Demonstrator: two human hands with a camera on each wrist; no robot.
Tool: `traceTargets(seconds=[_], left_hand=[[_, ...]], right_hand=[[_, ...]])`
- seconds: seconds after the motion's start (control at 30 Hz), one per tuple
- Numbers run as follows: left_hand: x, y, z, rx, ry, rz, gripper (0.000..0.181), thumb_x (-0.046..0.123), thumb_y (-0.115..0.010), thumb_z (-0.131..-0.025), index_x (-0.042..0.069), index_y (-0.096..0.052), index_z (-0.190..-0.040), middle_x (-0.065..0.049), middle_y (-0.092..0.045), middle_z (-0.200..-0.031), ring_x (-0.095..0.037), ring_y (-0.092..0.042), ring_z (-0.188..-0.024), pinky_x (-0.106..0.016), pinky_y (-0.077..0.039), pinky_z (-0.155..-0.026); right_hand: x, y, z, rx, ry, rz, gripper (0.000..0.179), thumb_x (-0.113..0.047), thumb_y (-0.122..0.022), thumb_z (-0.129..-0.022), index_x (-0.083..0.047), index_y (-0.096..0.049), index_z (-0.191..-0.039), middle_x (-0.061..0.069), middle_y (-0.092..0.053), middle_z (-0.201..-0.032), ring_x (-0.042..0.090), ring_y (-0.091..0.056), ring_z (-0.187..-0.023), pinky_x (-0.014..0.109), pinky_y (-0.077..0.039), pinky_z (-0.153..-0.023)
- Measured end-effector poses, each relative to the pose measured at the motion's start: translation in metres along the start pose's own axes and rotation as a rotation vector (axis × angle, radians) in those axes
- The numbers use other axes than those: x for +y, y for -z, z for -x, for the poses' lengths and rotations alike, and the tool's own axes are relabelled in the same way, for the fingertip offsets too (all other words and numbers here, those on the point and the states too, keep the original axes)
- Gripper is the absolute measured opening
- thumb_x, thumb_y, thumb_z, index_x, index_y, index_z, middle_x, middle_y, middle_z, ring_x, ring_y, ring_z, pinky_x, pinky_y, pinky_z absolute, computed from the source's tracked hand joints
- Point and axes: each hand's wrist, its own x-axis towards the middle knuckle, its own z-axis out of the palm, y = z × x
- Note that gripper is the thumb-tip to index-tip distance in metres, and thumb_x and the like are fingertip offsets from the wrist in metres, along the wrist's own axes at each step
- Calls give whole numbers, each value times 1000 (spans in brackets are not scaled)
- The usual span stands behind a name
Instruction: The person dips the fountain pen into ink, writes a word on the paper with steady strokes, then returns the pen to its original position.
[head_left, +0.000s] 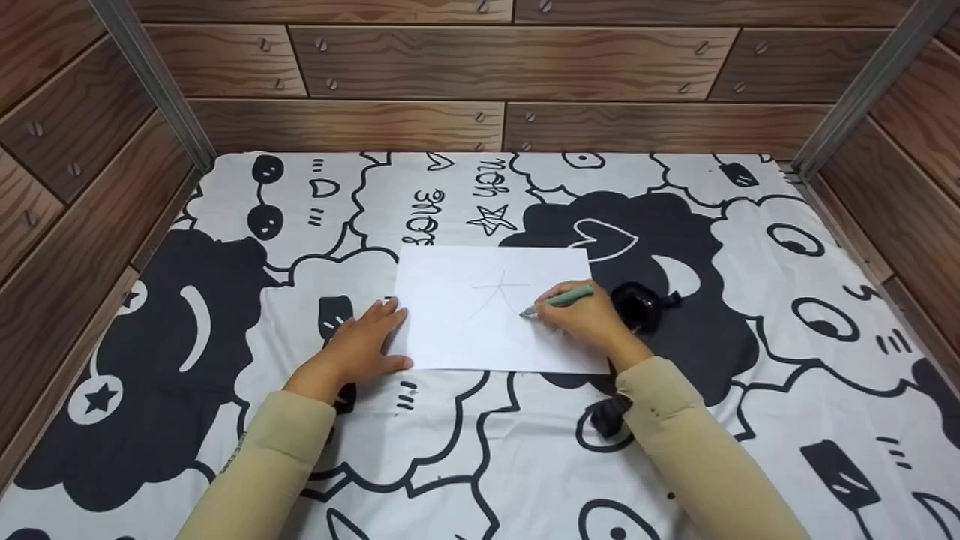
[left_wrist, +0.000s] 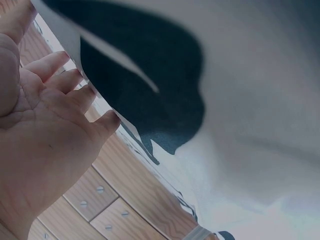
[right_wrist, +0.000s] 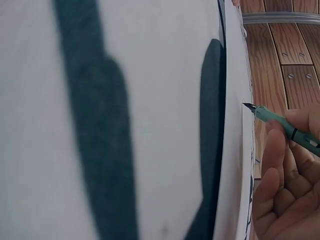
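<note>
A white sheet of paper (head_left: 450, 337) lies on the patterned cloth, bearing a few thin strokes: one across, one slanting down left, one slanting down right. My right hand (head_left: 581, 319) pinches a green fountain pen (head_left: 568, 295) between thumb and fingers. The dark nib meets the paper at the lower end of the right-hand stroke. In the right wrist view the green pen (right_wrist: 280, 123) shows its metal nib, with the other fingers curled below. My left hand (head_left: 360, 345) rests with fingers spread on the paper's left edge; its palm (left_wrist: 50, 135) shows in the left wrist view.
A glossy black round object (head_left: 637, 306) is right beside my right hand. A black-and-white cartoon cloth (head_left: 442, 435) covers the surface. Wood-patterned walls (head_left: 510, 64) enclose the back and both sides, with grey metal posts (head_left: 150, 75) at the corners.
</note>
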Motion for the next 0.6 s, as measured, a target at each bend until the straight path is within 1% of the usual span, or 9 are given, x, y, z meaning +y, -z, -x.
traceTargets(seconds=[0.3,0.6], left_hand=[[1,1,0,-5,4,-7,78,33,-71,-86,3,-33,-147,-16,-20,-155,-34,-12,-142,-58,-11,-110],[2,1,1,-4,13,-3,78,33,-71,-85,3,-33,-147,-16,-20,-155,-34,-12,-143,-58,-11,-110]], right_hand=[[0,4,2,5,0,45,9,-18,-72,-78,-11,-75,-82,-1,-65,-61,11,-54,-53,23,-40,-48],[1,7,5,18,19,57,8,-16,-70,-76,-11,-76,-80,-2,-64,-60,11,-52,-51,23,-41,-47]])
